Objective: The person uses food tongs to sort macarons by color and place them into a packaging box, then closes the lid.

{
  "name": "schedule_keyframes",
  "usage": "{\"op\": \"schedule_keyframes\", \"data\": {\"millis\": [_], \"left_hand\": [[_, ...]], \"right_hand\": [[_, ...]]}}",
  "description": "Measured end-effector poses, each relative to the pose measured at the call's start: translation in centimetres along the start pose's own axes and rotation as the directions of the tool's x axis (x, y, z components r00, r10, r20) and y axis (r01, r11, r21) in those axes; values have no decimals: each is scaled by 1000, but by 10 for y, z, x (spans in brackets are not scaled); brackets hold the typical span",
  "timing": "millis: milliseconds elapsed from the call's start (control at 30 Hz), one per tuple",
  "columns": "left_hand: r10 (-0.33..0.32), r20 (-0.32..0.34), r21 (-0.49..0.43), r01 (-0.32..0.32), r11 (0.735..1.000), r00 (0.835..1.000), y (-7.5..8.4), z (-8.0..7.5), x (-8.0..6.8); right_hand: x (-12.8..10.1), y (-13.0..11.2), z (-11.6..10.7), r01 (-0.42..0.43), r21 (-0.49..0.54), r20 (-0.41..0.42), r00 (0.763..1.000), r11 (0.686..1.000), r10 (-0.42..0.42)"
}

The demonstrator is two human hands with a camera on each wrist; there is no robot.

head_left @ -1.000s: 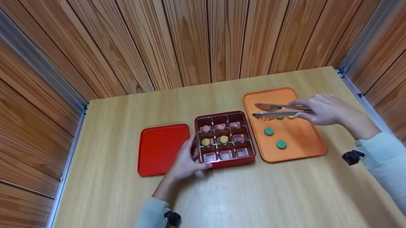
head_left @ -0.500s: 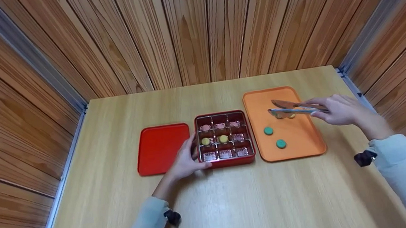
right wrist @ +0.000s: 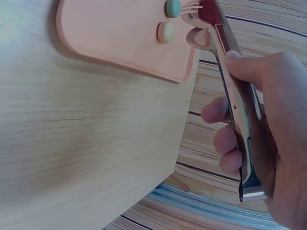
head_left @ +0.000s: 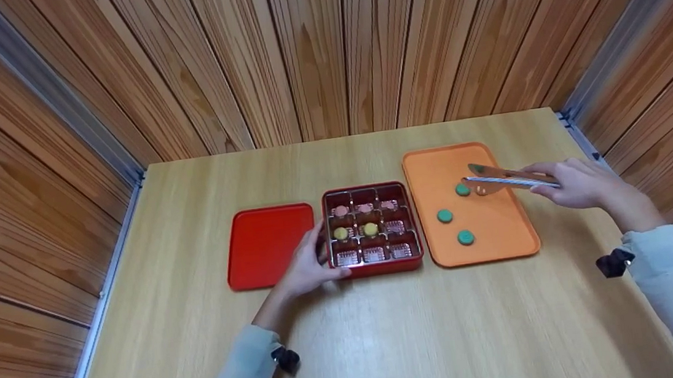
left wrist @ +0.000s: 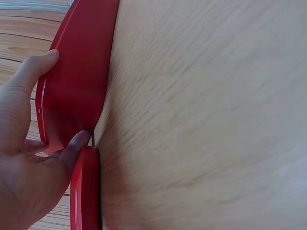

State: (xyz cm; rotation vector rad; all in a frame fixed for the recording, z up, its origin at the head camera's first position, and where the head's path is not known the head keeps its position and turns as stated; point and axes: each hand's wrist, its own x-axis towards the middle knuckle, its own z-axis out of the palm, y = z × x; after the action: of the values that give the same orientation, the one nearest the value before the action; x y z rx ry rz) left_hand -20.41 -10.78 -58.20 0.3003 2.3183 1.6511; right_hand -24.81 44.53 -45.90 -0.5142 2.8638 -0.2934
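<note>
My left hand [head_left: 304, 272] grips the near-left corner of a red divided box [head_left: 384, 268], its thumb on the front wall in the left wrist view. Pink macarons [head_left: 365, 208] sit in the box's back row, and two yellow macarons [head_left: 370, 229] in its middle row. In my right hand [head_left: 574, 183] are metal serving tongs [head_left: 521, 178], arms spread apart over the orange tray [head_left: 496, 241]. Their tips overlap a pale yellow macaron [right wrist: 166, 32], which shows whole in the right wrist view. Beside it lies a green macaron [head_left: 462, 190].
More green macarons [head_left: 444, 215] lie on the tray's left and near parts. To the box's left is a flat red lid [head_left: 267, 239], close against the left hand. Wood-panelled walls [head_left: 323, 54] enclose the table [head_left: 387, 332] behind and at both sides.
The right hand has moved right with the tongs, off the green macaron near the tray's middle and over to the yellow one. My left hand stays on the box.
</note>
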Motion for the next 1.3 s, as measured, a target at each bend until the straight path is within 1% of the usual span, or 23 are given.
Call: {"op": "schedule_keyframes", "data": {"millis": [67, 300, 467, 600, 767, 933, 1133, 1300], "left_hand": [[4, 3, -7, -4, 1000, 1000, 0, 0, 0], [-11, -4, 29, 11, 1000, 1000, 1, 1, 1], [-11, -3, 35, 11, 999, 1000, 1, 2, -1], [-26, -1, 48, 26, 999, 1000, 3, 1, -1], [-24, -6, 67, 24, 997, 1000, 2, 1, -1], [-13, -10, 50, 13, 999, 1000, 1, 1, -1], [-8, -12, 24, 9, 1000, 1000, 1, 2, -1], [-4, 3, -14, 4, 1000, 1000, 1, 1, 0]], "right_hand": [[0, 2, 1, -16, -1, 4, 1000, 1000, 16], [1, 0, 9, -82, 13, 29, 996, 997, 82], [2, 0, 15, -97, 29, 34, 995, 995, 96], [2, 0, 17, -97, 39, 32, 995, 994, 96], [3, 0, 19, -102, 34, 32, 994, 994, 101], [4, -1, 20, -99, 44, 52, 994, 994, 97], [5, 0, 16, -104, 77, 103, 990, 992, 96], [6, -1, 16, -111, 64, 109, 989, 992, 104]]}}
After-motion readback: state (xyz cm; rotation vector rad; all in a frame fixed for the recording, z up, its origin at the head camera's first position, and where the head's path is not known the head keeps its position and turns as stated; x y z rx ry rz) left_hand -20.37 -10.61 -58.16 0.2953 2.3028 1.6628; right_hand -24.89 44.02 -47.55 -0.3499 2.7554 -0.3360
